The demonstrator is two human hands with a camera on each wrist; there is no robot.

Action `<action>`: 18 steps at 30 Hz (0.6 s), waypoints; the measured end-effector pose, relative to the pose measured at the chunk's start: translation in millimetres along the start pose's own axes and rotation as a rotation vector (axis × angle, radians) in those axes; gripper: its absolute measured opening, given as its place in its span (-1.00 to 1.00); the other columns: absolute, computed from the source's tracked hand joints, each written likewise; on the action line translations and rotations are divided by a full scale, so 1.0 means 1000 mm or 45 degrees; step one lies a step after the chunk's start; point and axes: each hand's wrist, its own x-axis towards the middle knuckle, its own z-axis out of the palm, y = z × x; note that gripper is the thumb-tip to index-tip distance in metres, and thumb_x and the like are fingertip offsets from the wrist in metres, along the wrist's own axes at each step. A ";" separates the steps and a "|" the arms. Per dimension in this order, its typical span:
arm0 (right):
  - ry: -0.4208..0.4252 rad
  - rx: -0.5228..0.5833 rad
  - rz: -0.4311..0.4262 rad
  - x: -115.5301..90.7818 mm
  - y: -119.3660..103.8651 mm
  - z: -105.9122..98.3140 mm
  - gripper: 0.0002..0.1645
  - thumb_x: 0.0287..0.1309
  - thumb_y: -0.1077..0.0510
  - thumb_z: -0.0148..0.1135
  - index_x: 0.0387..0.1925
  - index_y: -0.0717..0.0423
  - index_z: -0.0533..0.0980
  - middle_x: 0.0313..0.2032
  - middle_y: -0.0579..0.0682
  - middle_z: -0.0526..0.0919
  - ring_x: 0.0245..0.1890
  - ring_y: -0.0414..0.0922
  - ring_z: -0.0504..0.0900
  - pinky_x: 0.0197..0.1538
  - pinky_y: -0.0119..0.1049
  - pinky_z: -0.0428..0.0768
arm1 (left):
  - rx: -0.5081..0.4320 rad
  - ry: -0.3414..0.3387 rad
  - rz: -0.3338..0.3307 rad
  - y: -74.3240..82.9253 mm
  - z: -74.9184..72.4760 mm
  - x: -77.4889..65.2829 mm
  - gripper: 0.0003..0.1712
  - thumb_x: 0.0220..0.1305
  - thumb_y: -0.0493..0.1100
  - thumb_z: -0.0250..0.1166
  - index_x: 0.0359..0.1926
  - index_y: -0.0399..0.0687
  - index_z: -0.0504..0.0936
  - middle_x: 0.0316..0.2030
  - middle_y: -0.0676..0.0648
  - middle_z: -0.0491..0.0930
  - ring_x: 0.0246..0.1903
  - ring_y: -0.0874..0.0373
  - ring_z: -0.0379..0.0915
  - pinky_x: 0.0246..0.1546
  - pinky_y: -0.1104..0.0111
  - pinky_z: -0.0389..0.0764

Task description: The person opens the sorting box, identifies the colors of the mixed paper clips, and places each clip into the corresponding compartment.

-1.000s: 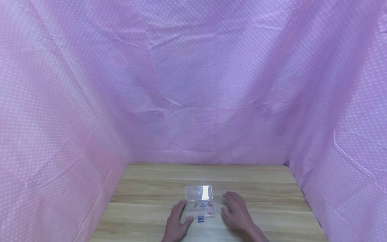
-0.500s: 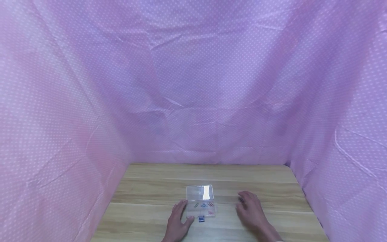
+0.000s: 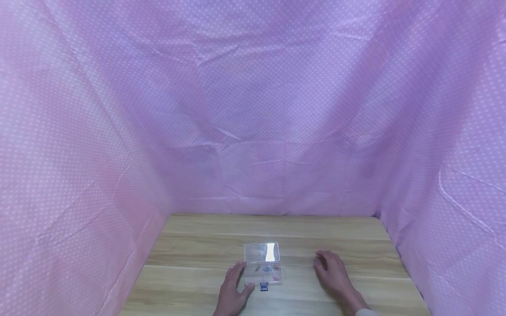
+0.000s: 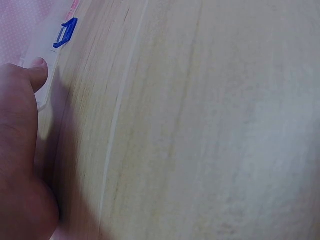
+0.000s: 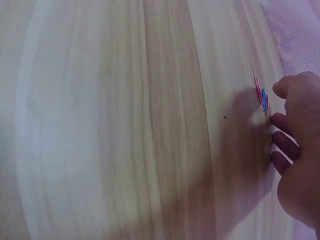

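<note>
A clear plastic box (image 3: 253, 277) lies on the wooden table with its lid (image 3: 254, 252) tipped back and its blue latch (image 3: 264, 286) at the front. Inside are paper clips: a green one (image 3: 257, 268), blue ones (image 3: 266, 268) and red ones (image 3: 276, 267) along the back. Something pink (image 3: 276, 278) shows at its front right. My left hand (image 3: 232, 292) holds the box's left end, thumb at the front corner, fingers along the side. My right hand (image 3: 334, 274) hovers to the right with loosely bent fingers; beside its fingertips, red and blue paper clips (image 5: 263, 96) lie on the table.
The wooden table (image 3: 197, 232) has a rounded back right corner. Pink cloth with white dots (image 3: 253, 109) hangs behind it and on both sides. A small dark spot (image 5: 225, 117) marks the wood near the loose clips.
My right hand has moved from beside the box to the right, over to the loose paper clips. My left hand and the box have stayed in place.
</note>
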 end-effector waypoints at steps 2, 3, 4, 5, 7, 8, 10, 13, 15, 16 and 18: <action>0.016 -0.003 -0.004 0.002 0.002 0.001 -0.55 0.56 0.06 0.41 0.36 0.07 0.65 0.23 0.06 0.77 0.32 0.09 0.66 0.49 0.25 0.69 | -0.005 -0.002 0.001 0.000 0.000 0.000 -0.10 0.36 0.14 0.59 0.62 0.06 0.50 0.62 -0.24 0.51 0.68 -0.37 0.32 0.77 -0.35 0.24; 0.020 -0.006 -0.006 0.004 0.002 0.001 -0.60 0.56 0.08 0.42 0.31 0.07 0.68 0.20 0.05 0.78 0.29 0.06 0.67 0.46 0.22 0.70 | -0.006 -0.003 0.001 0.000 0.000 0.000 -0.10 0.36 0.14 0.59 0.63 0.06 0.50 0.63 -0.25 0.50 0.68 -0.37 0.32 0.77 -0.36 0.23; 0.023 -0.009 -0.009 0.005 0.003 0.001 -0.66 0.56 0.09 0.42 0.26 0.05 0.70 0.18 0.04 0.78 0.27 0.05 0.67 0.44 0.20 0.71 | -0.011 -0.004 -0.001 0.000 0.000 0.001 -0.10 0.37 0.14 0.59 0.63 0.07 0.50 0.63 -0.25 0.49 0.68 -0.39 0.31 0.76 -0.38 0.23; 0.028 -0.011 -0.013 0.006 0.003 0.002 -0.71 0.55 0.11 0.42 0.19 0.03 0.72 0.15 0.02 0.79 0.25 0.03 0.67 0.41 0.18 0.72 | -0.015 -0.003 -0.004 0.000 0.000 0.001 -0.10 0.37 0.14 0.59 0.63 0.07 0.50 0.63 -0.26 0.49 0.68 -0.40 0.31 0.75 -0.40 0.24; 0.036 -0.009 -0.021 0.009 0.004 0.002 -0.82 0.52 0.16 0.43 0.07 0.00 0.75 0.10 0.01 0.80 0.21 0.01 0.67 0.38 0.14 0.71 | -0.021 -0.002 -0.005 0.000 -0.001 0.001 -0.10 0.37 0.14 0.59 0.63 0.09 0.49 0.64 -0.28 0.47 0.67 -0.44 0.30 0.73 -0.45 0.25; 0.044 -0.014 -0.030 0.010 0.004 0.003 -0.86 0.50 0.17 0.44 0.02 -0.01 0.75 0.08 0.00 0.80 0.19 0.01 0.67 0.36 0.14 0.70 | -0.021 -0.003 -0.007 0.000 -0.001 0.001 -0.10 0.37 0.14 0.59 0.64 0.09 0.49 0.64 -0.28 0.47 0.67 -0.46 0.29 0.72 -0.47 0.26; 0.060 -0.014 -0.039 0.012 0.004 0.004 -0.90 0.48 0.21 0.44 -0.06 -0.03 0.77 0.04 0.00 0.80 0.17 0.02 0.67 0.35 0.16 0.69 | -0.016 -0.003 -0.007 0.000 -0.001 0.001 -0.10 0.37 0.14 0.59 0.63 0.11 0.49 0.64 -0.30 0.46 0.66 -0.49 0.28 0.69 -0.51 0.28; 0.086 -0.026 -0.055 0.014 0.005 0.007 -0.92 0.45 0.23 0.45 -0.12 -0.01 0.77 0.03 0.03 0.80 0.16 0.09 0.67 0.37 0.26 0.65 | -0.009 -0.009 -0.012 0.001 -0.001 0.001 -0.10 0.37 0.14 0.59 0.63 0.11 0.49 0.65 -0.29 0.46 0.67 -0.49 0.28 0.68 -0.52 0.29; 0.093 -0.037 -0.057 0.016 0.006 0.009 -0.93 0.45 0.23 0.44 -0.13 0.01 0.78 0.05 0.07 0.79 0.18 0.14 0.67 0.40 0.33 0.63 | -0.006 -0.011 -0.015 0.001 -0.001 0.000 -0.10 0.37 0.13 0.59 0.63 0.11 0.49 0.65 -0.29 0.46 0.67 -0.49 0.28 0.67 -0.52 0.29; 0.096 -0.041 -0.056 0.016 0.007 0.010 -0.93 0.44 0.24 0.44 -0.13 0.02 0.78 0.05 0.09 0.79 0.19 0.16 0.67 0.40 0.36 0.61 | -0.008 -0.009 -0.015 0.001 -0.001 0.000 -0.10 0.37 0.13 0.59 0.63 0.10 0.49 0.64 -0.29 0.46 0.67 -0.50 0.27 0.67 -0.53 0.30; 0.096 -0.048 -0.061 0.016 0.007 0.011 -0.93 0.43 0.25 0.45 -0.13 0.04 0.78 0.07 0.11 0.78 0.20 0.18 0.66 0.41 0.38 0.60 | -0.015 -0.008 -0.021 0.001 -0.001 0.000 -0.11 0.37 0.13 0.60 0.63 0.10 0.50 0.64 -0.30 0.46 0.67 -0.51 0.27 0.66 -0.53 0.30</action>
